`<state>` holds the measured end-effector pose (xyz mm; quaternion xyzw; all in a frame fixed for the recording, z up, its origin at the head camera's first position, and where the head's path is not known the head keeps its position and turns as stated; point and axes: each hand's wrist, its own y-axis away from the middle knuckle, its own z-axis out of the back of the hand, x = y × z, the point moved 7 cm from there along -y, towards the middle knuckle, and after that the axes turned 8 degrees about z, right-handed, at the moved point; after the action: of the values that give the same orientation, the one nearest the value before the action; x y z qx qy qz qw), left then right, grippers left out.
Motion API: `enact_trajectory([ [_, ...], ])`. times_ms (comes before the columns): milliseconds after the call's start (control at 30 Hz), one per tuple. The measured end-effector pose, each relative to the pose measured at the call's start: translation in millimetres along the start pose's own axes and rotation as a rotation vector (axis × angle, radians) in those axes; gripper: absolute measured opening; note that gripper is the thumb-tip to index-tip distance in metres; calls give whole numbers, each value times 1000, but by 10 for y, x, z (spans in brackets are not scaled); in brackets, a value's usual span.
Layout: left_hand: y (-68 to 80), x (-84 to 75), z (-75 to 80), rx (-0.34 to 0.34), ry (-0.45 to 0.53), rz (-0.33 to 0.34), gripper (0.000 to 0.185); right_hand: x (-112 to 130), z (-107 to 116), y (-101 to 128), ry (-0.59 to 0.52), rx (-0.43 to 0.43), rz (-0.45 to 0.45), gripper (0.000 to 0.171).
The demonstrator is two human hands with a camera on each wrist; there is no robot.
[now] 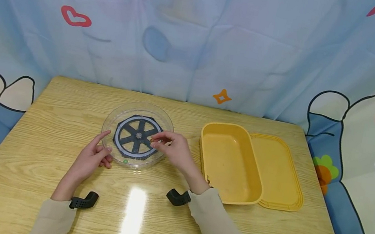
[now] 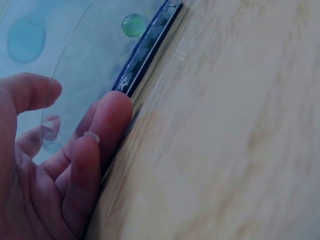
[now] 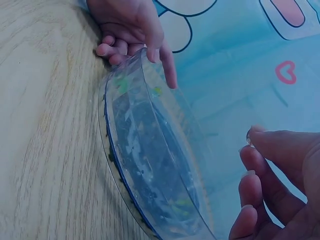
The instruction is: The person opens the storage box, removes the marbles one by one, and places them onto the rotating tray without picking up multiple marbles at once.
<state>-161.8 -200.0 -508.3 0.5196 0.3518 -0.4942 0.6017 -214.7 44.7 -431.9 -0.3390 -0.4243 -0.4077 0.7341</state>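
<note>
While hidden overhead, fingers' pinched bead.

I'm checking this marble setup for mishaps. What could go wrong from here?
1. The right hand pinches a small bead over the clear round dish; released from there it might bounce over the low rim.
2. The left hand only touches the dish's edge, so a nudge could slide it and set the green marble rolling.
3. The right sleeve lies close to the yellow box and could bump it.
</note>
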Motion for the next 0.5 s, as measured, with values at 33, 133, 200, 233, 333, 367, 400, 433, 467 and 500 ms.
enact_trajectory([
  [33,0,-1,0,-1,-1,0,59,-1,-4,-1,-4,3,-1,17],
  [133,2,-5,-2,-3,-7,-2,59,-21,1,0,-4,8,-9,20],
  [200,7,-9,-3,-1,-7,-4,59,-34,28,1,1,2,-12,21],
  [233,9,-9,-3,-2,-8,-3,59,-39,47,2,4,0,-13,22],
  [333,18,-12,-3,-3,-8,-3,59,-54,129,2,5,-7,-26,22],
  [367,21,-14,-3,-4,-9,-4,59,-51,167,3,7,-9,-30,22],
  [400,24,-14,-3,-5,-10,-3,59,-44,207,5,8,-10,-35,22],
  [433,27,-17,-3,-6,-12,-3,59,-37,255,8,12,-15,-43,22],
  [467,30,-18,-3,-6,-13,-3,59,-28,306,11,17,-21,-50,21],
  [500,32,-20,-3,-7,-16,-2,60,-15,361,14,27,-27,-52,20],
])
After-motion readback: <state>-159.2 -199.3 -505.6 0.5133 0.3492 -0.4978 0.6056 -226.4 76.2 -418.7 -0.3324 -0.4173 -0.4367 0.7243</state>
